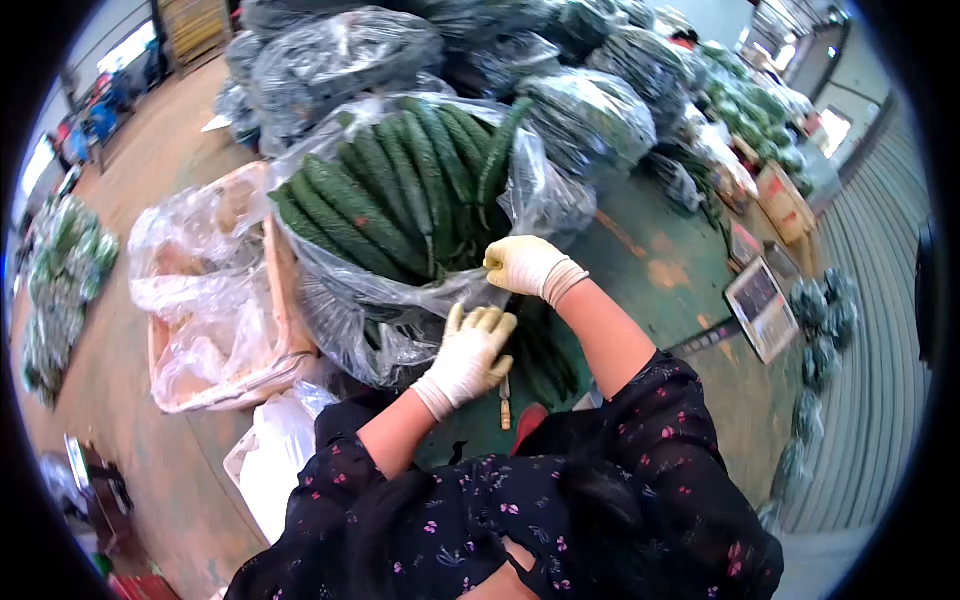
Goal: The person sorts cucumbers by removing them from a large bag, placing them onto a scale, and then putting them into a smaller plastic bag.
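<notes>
A large clear plastic bag (340,318) stands open before me, filled with long dark green cucumbers (385,190). My left hand (467,357), in a pale glove, lies against the near side of the bag with its fingers apart. At the bag's right rim is my right hand (525,268), gloved too, its fingers closed on the plastic edge. More cucumbers (540,350) lie on the floor to the right of my left hand. Below them is a knife with a wooden handle (506,413).
An orange crate (280,290) holding clear plastic stands at the left, with white bags (283,455) below it. Filled plastic bags (345,70) are piled behind. At the right are a scale (762,308) and a cardboard box (785,203). Wrapped greens (65,290) lie far left.
</notes>
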Motion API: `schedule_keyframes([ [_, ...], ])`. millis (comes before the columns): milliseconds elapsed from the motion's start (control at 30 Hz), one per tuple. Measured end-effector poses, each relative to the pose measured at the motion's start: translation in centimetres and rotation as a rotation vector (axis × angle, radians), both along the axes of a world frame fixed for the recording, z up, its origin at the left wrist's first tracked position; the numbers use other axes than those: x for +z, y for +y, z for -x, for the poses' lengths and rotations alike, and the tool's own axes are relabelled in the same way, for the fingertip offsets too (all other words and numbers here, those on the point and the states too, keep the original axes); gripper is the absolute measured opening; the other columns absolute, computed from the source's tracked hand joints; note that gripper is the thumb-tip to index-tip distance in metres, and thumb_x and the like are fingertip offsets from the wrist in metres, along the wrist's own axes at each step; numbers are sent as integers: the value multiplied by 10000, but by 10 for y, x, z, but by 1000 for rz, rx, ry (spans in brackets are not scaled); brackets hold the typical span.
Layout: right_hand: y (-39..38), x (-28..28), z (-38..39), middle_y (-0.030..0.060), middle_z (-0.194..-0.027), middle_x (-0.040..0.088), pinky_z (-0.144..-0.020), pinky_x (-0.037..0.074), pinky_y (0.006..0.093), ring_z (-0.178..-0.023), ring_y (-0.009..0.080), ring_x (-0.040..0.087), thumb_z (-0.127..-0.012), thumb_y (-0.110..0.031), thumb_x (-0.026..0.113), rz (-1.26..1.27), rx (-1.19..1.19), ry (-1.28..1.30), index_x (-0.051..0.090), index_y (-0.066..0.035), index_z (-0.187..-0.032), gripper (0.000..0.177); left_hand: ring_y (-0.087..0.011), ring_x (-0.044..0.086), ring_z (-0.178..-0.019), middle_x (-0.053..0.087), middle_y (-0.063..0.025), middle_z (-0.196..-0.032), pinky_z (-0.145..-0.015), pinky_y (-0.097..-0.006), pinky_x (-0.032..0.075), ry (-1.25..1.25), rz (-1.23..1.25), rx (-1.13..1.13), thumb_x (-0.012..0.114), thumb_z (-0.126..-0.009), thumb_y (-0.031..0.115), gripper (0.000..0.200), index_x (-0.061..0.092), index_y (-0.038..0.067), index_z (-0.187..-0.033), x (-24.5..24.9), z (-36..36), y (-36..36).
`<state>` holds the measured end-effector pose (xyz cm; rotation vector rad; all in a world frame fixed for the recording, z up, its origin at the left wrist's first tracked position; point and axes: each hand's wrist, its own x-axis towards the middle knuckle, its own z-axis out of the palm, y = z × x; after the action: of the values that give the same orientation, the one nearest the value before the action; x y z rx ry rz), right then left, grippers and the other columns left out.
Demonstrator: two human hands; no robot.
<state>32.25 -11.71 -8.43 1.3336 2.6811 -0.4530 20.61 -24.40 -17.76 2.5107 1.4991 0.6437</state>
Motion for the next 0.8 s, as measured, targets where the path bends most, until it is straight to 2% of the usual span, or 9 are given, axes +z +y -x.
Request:
schedule_keyframes([
  [33, -1, -11, -14, 148, -952, 663, -833, 496, 344, -914, 281, 635, -774, -173, 636, 16, -46, -10, 653, -78, -1021, 265, -360, 396, -1233, 439, -168, -1305, -1033, -567, 233, 55, 4, -20, 672, -710, 301, 594, 489, 102, -1238, -1, 2, -4],
  [67, -6, -23, -34, 138, -958, 665, -829, 497, 333, -914, 261, 639, -782, -176, 637, -6, -59, 330, 650, -77, -1032, 270, -378, 405, -1198, 423, -175, -1304, -990, -580, 266, 56, 6, -42, 688, -665, 276, 589, 509, 105, -1200, -3, 6, -1],
  [100, -17, -36, -59, 127, -965, 668, -825, 498, 321, -913, 241, 643, -789, -178, 639, -41, -90, 666, 647, -76, -1044, 274, -323, 465, -1031, 500, -146, -1115, -875, -485, 337, -36, -140, -49, 677, -604, 213, 447, 539, 67, -1004, -1, 6, -1],
  [133, -28, -43, -85, 101, -984, 669, -827, 491, 298, -945, 193, 633, -813, -175, 633, 111, -222, 883, 638, -73, -1078, 284, -332, 473, -997, 509, -149, -1084, -829, -475, 354, -92, -203, -54, 669, -608, 201, 413, 539, 67, -977, -2, 7, 0],
  [267, -99, -46, -230, 90, -1052, 663, -857, 469, 283, -951, 166, 622, -835, -164, 615, -58, -633, 800, 630, -54, -1106, 293, -366, 423, -1208, 485, -188, -1278, -1040, -471, 288, -129, -161, 17, 676, -731, 168, 546, 505, 51, -1237, -5, 11, -9],
  [467, -241, -88, -404, 66, -1008, 674, -806, 482, 274, -882, 148, 625, -828, -126, 622, -285, -1277, 515, 644, -35, -1067, 257, -352, 478, -1153, 527, -167, -1208, -989, -440, 360, -247, -316, -27, 663, -709, 52, 499, 548, 33, -1194, 19, -4, -38],
  [533, -267, -102, -416, 52, -954, 671, -768, 489, 267, -825, 138, 616, -823, -91, 630, -9, -1452, 1111, 652, -22, -1029, 218, -349, 508, -1106, 547, -160, -1173, -956, -427, 389, -281, -264, -87, 663, -706, 33, 452, 568, 43, -1147, 18, -14, -48],
  [633, -270, -127, -404, 48, -924, 666, -757, 488, 256, -817, 128, 610, -820, -94, 646, -24, -1378, 950, 655, -24, -1014, 206, -347, 542, -1042, 570, -167, -1129, -915, -413, 419, -309, -104, -145, 669, -712, 34, 416, 574, 41, -1117, 5, -27, -61],
  [800, -233, -171, -351, 57, -1030, 650, -878, 455, 278, -975, 147, 594, -820, -152, 663, 99, -1130, 1062, 621, -43, -1111, 314, -266, 584, -961, 597, -136, -1039, -878, -352, 460, -344, 257, -158, 660, -756, 37, 508, 514, 38, -1242, -13, -42, -67],
])
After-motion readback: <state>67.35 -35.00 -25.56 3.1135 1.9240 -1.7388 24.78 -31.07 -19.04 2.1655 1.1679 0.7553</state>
